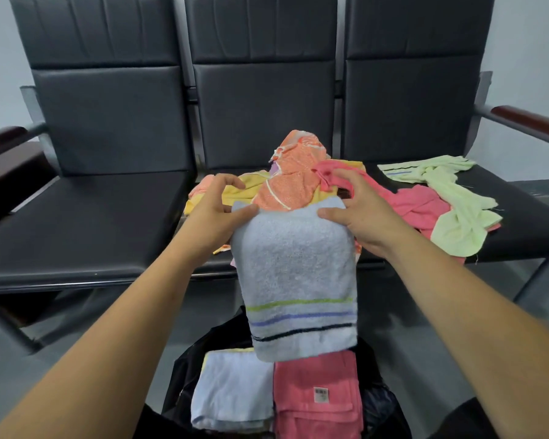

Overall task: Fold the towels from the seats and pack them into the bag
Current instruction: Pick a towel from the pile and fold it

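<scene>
Head view: blue towel (295,264) between hands (214,213) (360,213)

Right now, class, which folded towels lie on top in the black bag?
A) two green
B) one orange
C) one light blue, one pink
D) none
C: a folded light blue towel and a folded pink towel lie side by side in the black bag, below the striped towel.

There were three black seats (86,223), one black bag (377,410), two folded towels (232,391) in the bag, and one striped towel (295,267) held up.
</scene>
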A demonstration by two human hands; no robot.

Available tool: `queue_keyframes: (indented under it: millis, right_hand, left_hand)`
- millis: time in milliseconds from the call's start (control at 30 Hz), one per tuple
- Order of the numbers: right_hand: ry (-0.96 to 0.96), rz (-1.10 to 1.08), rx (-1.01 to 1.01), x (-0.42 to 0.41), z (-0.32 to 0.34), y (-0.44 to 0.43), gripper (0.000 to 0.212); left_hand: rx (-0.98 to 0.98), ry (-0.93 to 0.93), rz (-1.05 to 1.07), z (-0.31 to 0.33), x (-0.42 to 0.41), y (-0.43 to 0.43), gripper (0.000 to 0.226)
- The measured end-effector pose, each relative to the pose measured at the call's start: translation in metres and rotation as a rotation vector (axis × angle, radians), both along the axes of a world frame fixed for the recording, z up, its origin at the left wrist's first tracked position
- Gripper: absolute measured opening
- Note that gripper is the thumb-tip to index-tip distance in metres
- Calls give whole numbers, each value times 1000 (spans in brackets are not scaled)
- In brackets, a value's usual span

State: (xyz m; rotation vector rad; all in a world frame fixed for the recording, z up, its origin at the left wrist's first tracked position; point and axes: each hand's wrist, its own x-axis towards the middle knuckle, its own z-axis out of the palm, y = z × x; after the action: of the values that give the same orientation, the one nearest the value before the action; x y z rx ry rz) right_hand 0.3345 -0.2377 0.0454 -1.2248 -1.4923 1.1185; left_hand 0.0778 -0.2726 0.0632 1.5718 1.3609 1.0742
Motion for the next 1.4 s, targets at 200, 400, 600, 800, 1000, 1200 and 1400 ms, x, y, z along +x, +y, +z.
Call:
queue_keyframes:
  millis: [200,400,600,800,1000,1200,1400]
  right_hand:
    - [231,222,-245,4,12,-4,43]
    - [-496,161,67,1,10,-8,20]
    - [-29,105,-75,4,-2,-2,18]
    - [369,40,-301,0,-3,-1,29]
    - [457,242,-432,6,2,1,50]
    - [-131,12,-105,1,-4,1,19]
    - [-128,30,-25,2,-9,3,15]
  left_hand:
    - [-141,-139,-135,-2,-5,5,26]
    - [45,495,-171,-6,-3,7,15]
    - [-57,199,-150,-11,-3,10,3]
    - [-260,-166,18,-13,5,11,18]
    - [-329,-327,-118,-11,-1,13,28]
    - [-10,241,-94,-20,4,12,27]
    - [59,258,-76,-22,8,14,11]
